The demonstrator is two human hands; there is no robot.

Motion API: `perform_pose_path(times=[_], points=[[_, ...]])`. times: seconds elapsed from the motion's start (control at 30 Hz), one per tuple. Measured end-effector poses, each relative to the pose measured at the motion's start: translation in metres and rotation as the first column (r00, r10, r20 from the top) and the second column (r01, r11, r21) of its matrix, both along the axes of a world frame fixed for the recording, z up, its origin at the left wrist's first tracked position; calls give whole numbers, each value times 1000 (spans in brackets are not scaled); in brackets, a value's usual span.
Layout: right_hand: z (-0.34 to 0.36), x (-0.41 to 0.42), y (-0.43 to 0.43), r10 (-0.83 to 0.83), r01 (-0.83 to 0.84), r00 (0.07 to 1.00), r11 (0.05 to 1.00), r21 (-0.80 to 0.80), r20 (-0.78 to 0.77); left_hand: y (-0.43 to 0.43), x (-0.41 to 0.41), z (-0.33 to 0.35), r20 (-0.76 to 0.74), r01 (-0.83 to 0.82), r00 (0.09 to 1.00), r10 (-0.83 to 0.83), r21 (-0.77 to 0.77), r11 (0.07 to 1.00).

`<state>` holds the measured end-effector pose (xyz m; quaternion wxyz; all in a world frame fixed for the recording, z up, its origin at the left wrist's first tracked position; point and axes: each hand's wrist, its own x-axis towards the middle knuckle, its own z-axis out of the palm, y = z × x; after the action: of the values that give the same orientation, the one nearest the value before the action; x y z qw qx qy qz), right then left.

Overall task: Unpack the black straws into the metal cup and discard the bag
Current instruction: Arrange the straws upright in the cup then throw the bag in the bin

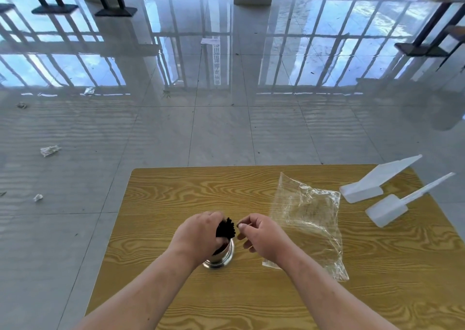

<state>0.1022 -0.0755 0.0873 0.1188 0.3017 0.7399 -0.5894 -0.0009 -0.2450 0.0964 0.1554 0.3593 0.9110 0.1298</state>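
A bundle of black straws [226,229] stands in the metal cup [222,255] near the middle of the wooden table [176,191]. My left hand [198,234] grips the bundle just above the cup's rim and hides much of the cup. My right hand [259,234] hovers just right of the straws, its fingers loosely curled with thumb and forefinger close together; nothing shows between them. The clear plastic bag [309,219] lies flat and crumpled on the table to the right, partly under my right wrist.
Two white plastic scoop-like tools [362,191] [387,210] lie at the table's far right corner. Scraps of crumpled paper [49,150] are scattered on the glossy tiled floor to the left. Black stand bases [420,48] stand farther off.
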Motion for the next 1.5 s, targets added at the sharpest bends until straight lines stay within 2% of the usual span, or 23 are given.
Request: perform_pose_path(times=[0.33,0.57,0.7,0.83,1.03,1.5], points=[[9,-7,-8,81,-78,996,991,104,-28,-3,-18,8,86,-98,992,96,18,995],[2,-7,-14,41,-41,999,983,180,9,-7,-13,0,111,-94,989,98,-34,995],[-5,-7,-19,27,-29,998,999,37,49,-3,-7,-1,115,-24,993,25,-5,1000],[-3,-3,-23,22,-21,1000,997,-72,3,6,-5,0,99,9,995,-7,-22,1000],[-3,3,-14,-79,79,997,997,-17,6,9,-7,6,55,26,998,-24,-23,999],[10,-8,-19,-52,53,998,998,26,-39,0,-29,48,51,-7,999,5,49,999]])
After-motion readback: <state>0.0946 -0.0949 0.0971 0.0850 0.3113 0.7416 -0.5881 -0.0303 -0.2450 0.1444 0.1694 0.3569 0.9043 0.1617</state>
